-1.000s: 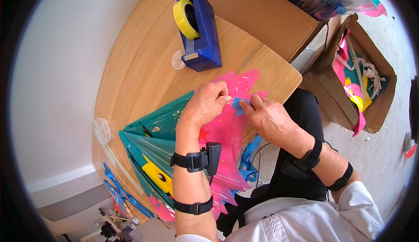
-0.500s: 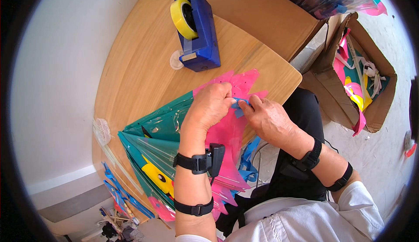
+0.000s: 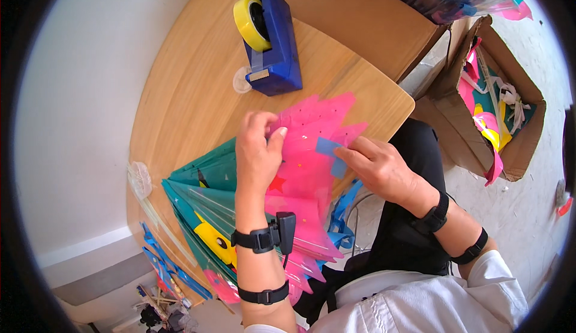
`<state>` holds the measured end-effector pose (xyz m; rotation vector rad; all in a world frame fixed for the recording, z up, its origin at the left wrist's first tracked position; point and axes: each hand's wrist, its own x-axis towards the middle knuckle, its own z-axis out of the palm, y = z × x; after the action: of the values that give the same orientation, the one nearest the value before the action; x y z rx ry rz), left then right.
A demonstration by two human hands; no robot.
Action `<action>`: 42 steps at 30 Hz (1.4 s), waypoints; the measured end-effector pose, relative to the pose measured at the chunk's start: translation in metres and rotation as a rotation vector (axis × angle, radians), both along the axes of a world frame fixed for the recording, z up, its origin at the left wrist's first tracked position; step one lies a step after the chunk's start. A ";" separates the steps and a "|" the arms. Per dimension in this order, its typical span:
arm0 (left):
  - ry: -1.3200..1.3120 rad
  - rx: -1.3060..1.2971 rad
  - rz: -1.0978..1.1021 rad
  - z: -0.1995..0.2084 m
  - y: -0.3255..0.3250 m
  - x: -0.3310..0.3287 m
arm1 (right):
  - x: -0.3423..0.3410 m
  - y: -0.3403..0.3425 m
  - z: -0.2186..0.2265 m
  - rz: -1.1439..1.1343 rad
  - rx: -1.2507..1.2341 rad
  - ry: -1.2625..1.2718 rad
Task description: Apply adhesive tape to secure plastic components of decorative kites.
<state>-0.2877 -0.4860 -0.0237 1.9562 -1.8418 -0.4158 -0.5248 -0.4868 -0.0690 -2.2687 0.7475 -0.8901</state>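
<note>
A folded plastic sheet [image 3: 303,165], teal at its pointed end and pink with a jagged edge at the other, lies on the wooden table. It looks like a kite, with yellow and black markings on the teal. Over its teal and pink border, my left hand [image 3: 259,147] hovers with fingers loosely curled and apart, nothing in it. At the pink edge, my right hand [image 3: 381,168] pinches a short blue strip [image 3: 327,146] between thumb and fingers. The strip's free end points left above the pink plastic.
A blue tape dispenser [image 3: 281,51] with a yellow-rimmed roll stands at the table's far side. Blue strips [image 3: 168,264] and thin white rods [image 3: 159,219] lie at the left edge. To the right, an open cardboard box [image 3: 447,120] holds coloured plastic pieces.
My left hand has let go of the blue strip and drawn back to the left, its fingers opening. My right hand has shifted slightly right and down, still pinching the strip.
</note>
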 end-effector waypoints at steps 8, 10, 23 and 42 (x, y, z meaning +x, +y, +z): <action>0.116 0.242 -0.308 0.042 0.053 -0.011 | -0.014 0.005 0.010 0.003 0.592 -0.348; 0.173 0.491 -0.506 0.042 0.092 -0.003 | -0.018 0.001 0.011 -0.132 0.827 -0.290; 0.420 0.057 0.102 0.012 0.055 -0.034 | 0.026 -0.008 0.020 -0.052 0.726 0.083; 0.243 0.125 0.129 -0.028 0.024 -0.032 | 0.046 -0.018 0.008 -0.163 0.632 0.208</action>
<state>-0.3196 -0.4617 -0.0513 1.9926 -1.5626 -0.7085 -0.4792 -0.5050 -0.0609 -1.7615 1.1337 -0.3994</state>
